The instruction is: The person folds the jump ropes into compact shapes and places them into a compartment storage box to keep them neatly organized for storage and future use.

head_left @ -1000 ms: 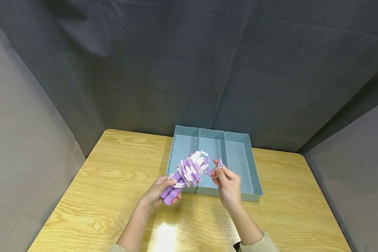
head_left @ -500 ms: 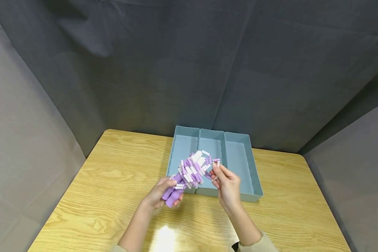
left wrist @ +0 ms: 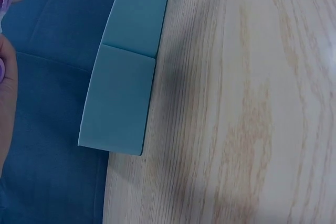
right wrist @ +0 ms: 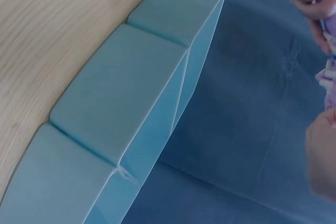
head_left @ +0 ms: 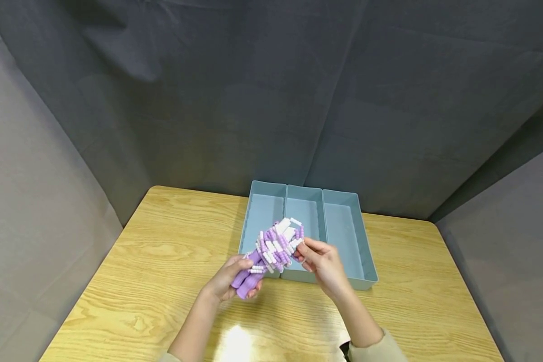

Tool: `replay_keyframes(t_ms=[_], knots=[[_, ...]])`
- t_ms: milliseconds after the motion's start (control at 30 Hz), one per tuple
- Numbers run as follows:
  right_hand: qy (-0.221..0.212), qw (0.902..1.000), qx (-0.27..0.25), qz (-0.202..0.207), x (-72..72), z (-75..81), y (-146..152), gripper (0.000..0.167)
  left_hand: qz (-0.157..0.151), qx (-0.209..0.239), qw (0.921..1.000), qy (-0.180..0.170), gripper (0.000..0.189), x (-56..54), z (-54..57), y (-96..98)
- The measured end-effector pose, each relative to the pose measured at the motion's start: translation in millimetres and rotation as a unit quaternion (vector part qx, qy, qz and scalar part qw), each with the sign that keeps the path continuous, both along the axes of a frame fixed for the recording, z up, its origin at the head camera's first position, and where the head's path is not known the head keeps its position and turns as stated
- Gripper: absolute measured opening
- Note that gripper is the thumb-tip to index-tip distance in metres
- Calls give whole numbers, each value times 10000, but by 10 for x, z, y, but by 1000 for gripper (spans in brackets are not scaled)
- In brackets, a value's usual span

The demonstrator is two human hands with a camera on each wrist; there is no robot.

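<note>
A beaded jump rope (head_left: 276,249) in purple and white is bundled up, its beaded cord wound around its two purple handles. My left hand (head_left: 228,278) grips the handles at their lower ends, thumb on top. The bundle tilts up to the right, in the air over the near side of the tray. My right hand (head_left: 323,264) pinches the cord at the right side of the bundle; its fingertips partly hide that piece. Only parts of the rope (right wrist: 328,80) and of both hands show at the right edge of the right wrist view.
A blue-grey tray (head_left: 366,254) with three long compartments stands at the back middle of the wooden table (head_left: 163,241). Dark cloth (head_left: 235,100) hangs behind the table, and grey panels (head_left: 40,201) flank it.
My right hand has moved left toward the bundle, and the loose cord end that stuck up above its fingers no longer shows there. My left hand has barely moved.
</note>
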State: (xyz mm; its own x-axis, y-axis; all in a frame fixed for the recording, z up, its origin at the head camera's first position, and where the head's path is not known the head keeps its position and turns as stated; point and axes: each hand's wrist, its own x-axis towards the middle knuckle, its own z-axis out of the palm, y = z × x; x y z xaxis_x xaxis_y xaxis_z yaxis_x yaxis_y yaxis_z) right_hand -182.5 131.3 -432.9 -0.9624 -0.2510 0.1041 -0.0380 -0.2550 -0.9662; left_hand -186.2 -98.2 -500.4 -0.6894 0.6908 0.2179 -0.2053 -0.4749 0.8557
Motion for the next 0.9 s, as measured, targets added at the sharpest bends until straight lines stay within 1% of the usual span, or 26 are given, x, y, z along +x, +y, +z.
replay_keyframes(t_ms=[100,167,333,433,500,567,600,667,767,833,900], knots=[[193,9989,279,312,-30,-12,43,24,-30,-9,10000,-36,27,-2,-5,-1],[389,9971,492,425,-53,-21,66,23,-57,-27,10000,-59,27,-2,2,2],[981,9881,1114,394,-99,-30,105,21,-21,-100,9999,-137,26,14,57,13],[1150,9854,1164,465,-112,-37,117,23,67,-221,9992,-321,25,26,92,34],[1147,9862,1048,577,-115,-43,124,23,118,-322,9982,-483,25,31,110,53],[1155,9860,1048,583,-110,-44,128,21,146,-421,9972,-603,25,33,117,62],[1192,9849,1145,525,-105,-41,129,19,150,-455,9969,-619,25,36,119,62],[1337,9794,1483,298,-95,-28,123,16,180,-483,9966,-643,24,37,112,49],[1647,9651,2034,-88,-80,-2,107,16,237,-538,9964,-614,24,34,91,24],[1808,9580,2210,-267,-68,14,92,20,312,-596,9960,-583,24,34,96,19],[1876,9550,2255,-437,-48,23,75,23,378,-674,9953,-578,23,35,107,25]])
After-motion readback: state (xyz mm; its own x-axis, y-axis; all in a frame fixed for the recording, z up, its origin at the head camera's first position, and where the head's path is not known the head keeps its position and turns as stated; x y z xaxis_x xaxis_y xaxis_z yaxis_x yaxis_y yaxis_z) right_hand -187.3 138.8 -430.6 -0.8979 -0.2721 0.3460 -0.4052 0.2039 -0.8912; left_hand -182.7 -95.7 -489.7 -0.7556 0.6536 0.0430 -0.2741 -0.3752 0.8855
